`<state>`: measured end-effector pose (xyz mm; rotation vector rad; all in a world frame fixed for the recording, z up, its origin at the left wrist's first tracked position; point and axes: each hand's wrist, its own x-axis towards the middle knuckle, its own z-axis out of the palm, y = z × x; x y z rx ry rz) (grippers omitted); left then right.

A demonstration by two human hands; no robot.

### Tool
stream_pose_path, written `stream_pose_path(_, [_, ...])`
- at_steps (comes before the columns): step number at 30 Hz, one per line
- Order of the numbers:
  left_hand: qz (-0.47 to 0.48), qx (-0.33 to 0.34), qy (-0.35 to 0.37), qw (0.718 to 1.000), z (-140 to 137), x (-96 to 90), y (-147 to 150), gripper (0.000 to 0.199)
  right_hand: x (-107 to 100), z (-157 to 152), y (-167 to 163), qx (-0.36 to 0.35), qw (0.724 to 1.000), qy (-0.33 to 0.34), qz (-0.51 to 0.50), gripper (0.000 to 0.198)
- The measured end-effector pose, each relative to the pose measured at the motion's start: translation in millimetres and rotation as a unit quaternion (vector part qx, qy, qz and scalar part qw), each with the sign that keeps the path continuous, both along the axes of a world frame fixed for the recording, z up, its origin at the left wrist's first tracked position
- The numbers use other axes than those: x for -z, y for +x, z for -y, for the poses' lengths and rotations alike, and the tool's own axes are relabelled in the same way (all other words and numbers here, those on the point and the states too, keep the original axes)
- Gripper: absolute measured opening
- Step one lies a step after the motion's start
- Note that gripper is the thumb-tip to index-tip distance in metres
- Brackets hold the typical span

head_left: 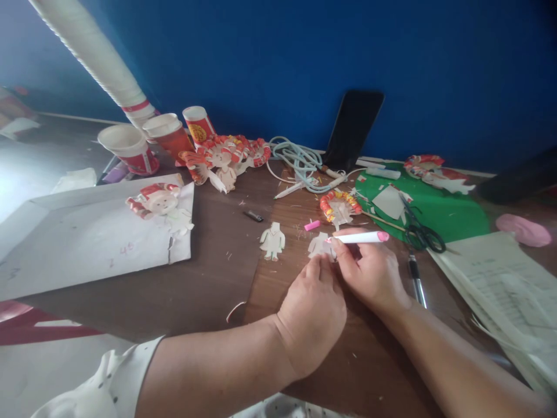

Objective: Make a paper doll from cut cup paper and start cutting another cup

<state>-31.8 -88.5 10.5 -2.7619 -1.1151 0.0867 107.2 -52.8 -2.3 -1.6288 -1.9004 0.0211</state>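
My right hand (pixel 374 270) grips a white felt-tip pen (pixel 359 238) with a pink end, its tip at a small paper cutout (pixel 317 244) shaped like a figure's body. With curled fingers, my left hand (pixel 315 307) presses the cutout's lower edge to the brown table. A pink pen cap (pixel 312 225) lies just beyond it. To the left is a second body-shaped paper cutout (pixel 272 241). Behind my right hand sits a cutout head with a red and yellow curled paper rim (pixel 340 208).
Paper cups (pixel 128 151) and red paper crafts (pixel 226 157) stand at the back left. A phone (pixel 354 128) leans on the blue wall by a coiled cable (pixel 296 159). Scissors (pixel 422 232) overlap a green disc (pixel 456 209). A pen (pixel 416 281) and papers (pixel 500 284) lie right.
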Motion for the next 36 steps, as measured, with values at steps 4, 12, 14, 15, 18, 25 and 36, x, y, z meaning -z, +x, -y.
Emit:
stream_pose_path(4, [-0.006,0.005,-0.001,1.0,0.1,-0.3,0.2,0.046,-0.5,0.6,-0.1,0.002,1.0,0.001,0.004,0.022])
stream_pose_path(12, [-0.008,0.002,-0.008,1.0,0.7,0.2,-0.8,0.047,0.3,-0.5,0.3,-0.007,1.0,0.012,0.006,0.02])
stream_pose_path(14, [-0.008,0.004,0.0,1.0,0.8,0.6,-0.9,0.046,0.6,-0.7,0.1,-0.01,1.0,0.016,0.005,0.019])
stream_pose_path(15, [-0.007,0.006,0.005,1.0,0.9,0.8,-0.9,0.046,0.7,-0.7,0.1,-0.011,1.0,0.016,0.005,0.019])
stream_pose_path(18, [-0.003,0.008,0.01,1.0,0.7,1.2,-0.6,0.046,1.2,0.1,0.3,-0.01,1.0,0.016,0.004,0.018])
stream_pose_path(25, [-0.004,0.007,0.01,1.0,0.2,1.3,0.1,0.046,1.6,0.7,1.0,-0.008,1.0,0.013,0.005,0.018])
stream_pose_path(36, [-0.004,-0.002,-0.009,1.0,-0.7,0.1,0.3,0.047,1.7,0.0,0.6,-0.011,1.0,0.024,0.015,0.018])
